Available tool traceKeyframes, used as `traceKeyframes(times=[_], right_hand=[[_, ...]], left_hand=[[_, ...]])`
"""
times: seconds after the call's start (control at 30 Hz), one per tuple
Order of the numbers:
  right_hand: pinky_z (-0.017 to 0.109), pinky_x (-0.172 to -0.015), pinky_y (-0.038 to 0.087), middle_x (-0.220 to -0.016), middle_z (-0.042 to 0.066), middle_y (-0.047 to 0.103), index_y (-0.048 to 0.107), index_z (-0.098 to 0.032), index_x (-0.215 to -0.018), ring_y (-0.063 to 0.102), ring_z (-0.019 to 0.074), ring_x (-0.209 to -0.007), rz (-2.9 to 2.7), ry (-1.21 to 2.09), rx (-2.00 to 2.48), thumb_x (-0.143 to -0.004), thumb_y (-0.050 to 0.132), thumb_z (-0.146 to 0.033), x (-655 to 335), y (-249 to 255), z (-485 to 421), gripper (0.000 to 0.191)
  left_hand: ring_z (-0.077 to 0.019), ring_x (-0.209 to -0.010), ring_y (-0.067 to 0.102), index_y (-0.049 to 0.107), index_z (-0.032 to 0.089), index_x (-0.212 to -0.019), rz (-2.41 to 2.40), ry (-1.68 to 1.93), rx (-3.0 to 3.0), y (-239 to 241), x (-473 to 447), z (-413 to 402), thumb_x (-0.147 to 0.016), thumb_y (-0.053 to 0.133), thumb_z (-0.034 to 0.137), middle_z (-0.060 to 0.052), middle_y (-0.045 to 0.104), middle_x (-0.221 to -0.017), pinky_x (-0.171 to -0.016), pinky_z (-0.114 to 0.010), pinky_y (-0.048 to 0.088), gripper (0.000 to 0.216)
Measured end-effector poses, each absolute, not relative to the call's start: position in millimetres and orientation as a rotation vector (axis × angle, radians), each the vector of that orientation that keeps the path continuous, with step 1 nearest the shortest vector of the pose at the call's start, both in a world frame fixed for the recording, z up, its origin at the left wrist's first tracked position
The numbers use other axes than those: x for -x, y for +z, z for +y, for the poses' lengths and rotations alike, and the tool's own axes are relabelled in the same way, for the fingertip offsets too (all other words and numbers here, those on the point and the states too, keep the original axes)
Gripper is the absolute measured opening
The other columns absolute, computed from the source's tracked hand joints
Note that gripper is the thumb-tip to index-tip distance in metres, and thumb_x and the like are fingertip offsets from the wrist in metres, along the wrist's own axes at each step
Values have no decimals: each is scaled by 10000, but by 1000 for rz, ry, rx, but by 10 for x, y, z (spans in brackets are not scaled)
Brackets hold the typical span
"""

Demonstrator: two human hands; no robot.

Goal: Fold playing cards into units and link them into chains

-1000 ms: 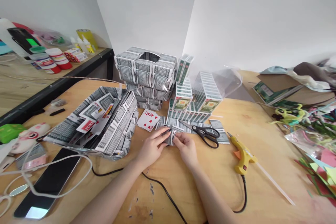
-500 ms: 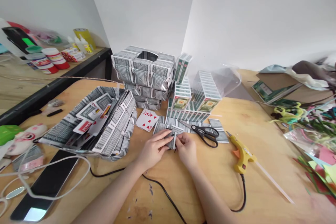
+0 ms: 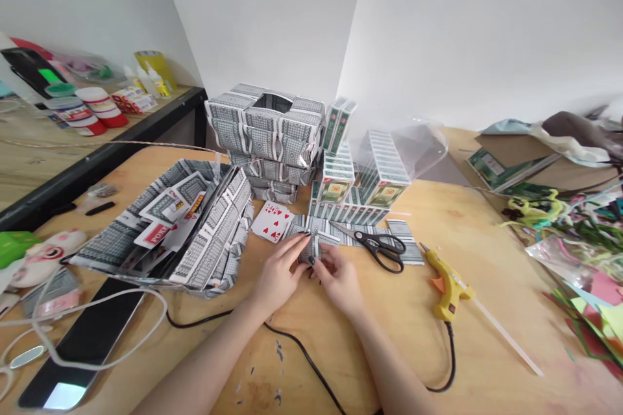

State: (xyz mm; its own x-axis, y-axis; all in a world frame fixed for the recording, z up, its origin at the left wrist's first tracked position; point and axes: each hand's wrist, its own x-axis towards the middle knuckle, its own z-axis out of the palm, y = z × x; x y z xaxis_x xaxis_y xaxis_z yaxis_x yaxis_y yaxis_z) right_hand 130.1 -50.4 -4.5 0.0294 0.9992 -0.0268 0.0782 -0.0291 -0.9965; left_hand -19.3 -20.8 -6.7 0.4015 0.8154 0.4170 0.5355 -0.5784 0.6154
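Between my two hands is a folded playing card (image 3: 308,250) with a grey patterned back, held just above the table. My left hand (image 3: 278,274) grips its left side, fingers along the top edge. My right hand (image 3: 339,277) pinches its lower right corner with the thumb and fingertips. Right behind my hands lie more grey-backed folded cards (image 3: 407,240) in a row and a face-up hearts card (image 3: 271,222). Black-handled scissors (image 3: 382,248) rest across that row, just right of my right hand.
A box woven from cards (image 3: 214,240), holding loose cards, stands at left. Behind are a tall card-built box (image 3: 272,130) and stacked card packs (image 3: 384,172). A yellow glue gun (image 3: 452,288) lies right, its cord trailing. A black cord (image 3: 302,347) runs under my arms.
Both hands have drawn slightly left with the folded card. My right thumb has moved onto the card's lower front, and the card has turned a little.
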Motion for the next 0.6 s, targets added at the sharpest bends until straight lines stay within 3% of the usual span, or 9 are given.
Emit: traceKeyframes(times=[0.17, 0.43, 0.6], right_hand=[[257, -488, 472, -764, 25, 632, 475, -186, -1049, 553, 122, -474, -1290, 1191, 1290, -800, 492, -303, -1281, -89, -520, 275], [221, -375, 401, -616, -16, 561, 502, -187, -829, 507, 102, -372, -1292, 1224, 1251, -807, 469, -317, -1302, -130, -527, 136], [208, -368, 373, -619, -19, 556, 500, -177, -805, 477, 84, -364, -1179, 1286, 1203, -792, 488, -332, -1317, -77, -492, 156]], left_hand=[[-211, -1134, 473, 430, 261, -1245, 1218, 993, -2285, -53, 192, -214, -763, 522, 111, -50, 522, -1196, -963, -395, 420, 513], [-204, -1099, 474, 453, 270, -1220, 1157, 891, -2196, 4, 182, -230, -735, 536, 89, -45, 507, -1152, -953, -389, 412, 524], [-201, -1103, 468, 498, 263, -1176, 1070, 972, -1952, 87, 203, -191, -751, 562, 195, -54, 503, -1157, -960, -372, 392, 435]])
